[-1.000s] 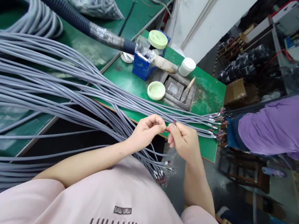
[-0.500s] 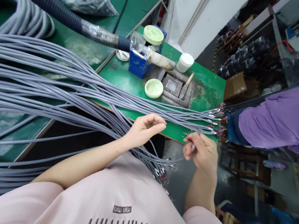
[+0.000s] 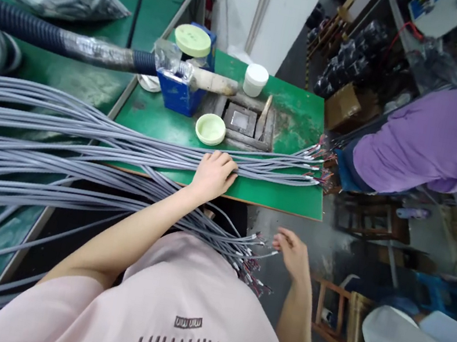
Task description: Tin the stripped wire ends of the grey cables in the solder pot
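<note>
Green bench [image 3: 286, 196]; left hand [image 3: 213, 173] flat on grey cables [image 3: 84, 134], right hand [image 3: 293, 256] loosely open, empty.

My hands are no longer together on one wire. My left hand [image 3: 211, 173] now lies flat on the grey cables [image 3: 273, 170] on the green table [image 3: 277, 197]. My right hand [image 3: 291, 253] is lower now, open, at the loose cable ends [image 3: 252, 258] hanging over my lap.
</note>
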A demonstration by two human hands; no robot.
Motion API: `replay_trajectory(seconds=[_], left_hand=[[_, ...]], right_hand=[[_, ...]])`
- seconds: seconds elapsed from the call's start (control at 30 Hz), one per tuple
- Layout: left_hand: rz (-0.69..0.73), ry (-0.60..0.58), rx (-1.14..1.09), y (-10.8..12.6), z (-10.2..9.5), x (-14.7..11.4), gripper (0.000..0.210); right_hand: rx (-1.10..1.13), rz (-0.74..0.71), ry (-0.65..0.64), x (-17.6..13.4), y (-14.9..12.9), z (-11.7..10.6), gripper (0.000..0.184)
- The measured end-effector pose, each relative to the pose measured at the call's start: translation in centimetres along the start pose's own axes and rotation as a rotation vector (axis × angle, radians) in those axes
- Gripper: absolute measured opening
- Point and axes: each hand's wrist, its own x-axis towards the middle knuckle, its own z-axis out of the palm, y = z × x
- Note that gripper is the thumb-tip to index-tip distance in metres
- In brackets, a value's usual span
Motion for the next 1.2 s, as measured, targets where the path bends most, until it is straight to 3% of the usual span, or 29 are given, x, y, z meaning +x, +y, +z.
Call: replay_trajectory(seconds=[0.13, 0.2, 0.3, 0.43, 0.53, 0.6, 0.77, 0.83, 0.97, 1.1, 1.2], left_hand=[[0.029, 0.016, 0.004, 0.6, -0.6, 0.4, 0.014], [0.041, 0.038, -0.04, 1.3, -1.7, 0.0, 0.015], [0.095, 0.07, -0.139, 2.6, -3.5, -1.3, 0.017], [0.167, 0.051, -0.266, 3.7, -4.5, -4.0, 0.017], [0.147, -0.073, -0.397, 3.8, -4.1, -5.7, 0.016], [0.092, -0.136, -0.539, 3.8, -3.9, -6.4, 0.015], [-0.21, -0.1, -1.143, 4.1, -4.6, -5.9, 0.031], [-0.327, -0.061, -1.334, 4.1, -5.1, -5.5, 0.029], [-0.447, -0.046, -1.452, 4.1, -5.5, -5.5, 0.029], [-0.387, -0.165, -1.523, 4.4, -5.4, -6.1, 0.03], [-0.298, -0.227, -1.547, 4.7, -5.5, -6.2, 0.032]], right_hand=[[0.32, -0.026, -0.35, 0.8, -4.2, 4.9, 0.036], [0.517, -0.037, -0.402, 1.6, -6.3, 6.6, 0.042], [0.811, -0.136, -0.245, 3.0, -9.1, 6.8, 0.047], [0.972, -0.27, 0.075, 3.6, -11.7, 4.1, 0.037], [0.886, -0.431, 0.249, 2.7, -12.1, 2.6, 0.029], [0.684, -0.522, 0.222, 1.5, -11.8, 2.6, 0.026], [-0.09, -0.577, -0.334, -1.4, -11.0, 4.9, 0.022], [-0.256, -0.611, -0.452, -2.0, -10.6, 6.0, 0.023], [-0.323, -0.644, -0.519, -2.5, -9.6, 6.9, 0.023], [-0.239, -0.687, -0.465, -2.6, -9.9, 6.7, 0.014], [-0.19, -0.707, -0.406, -2.6, -10.7, 6.8, 0.021]])
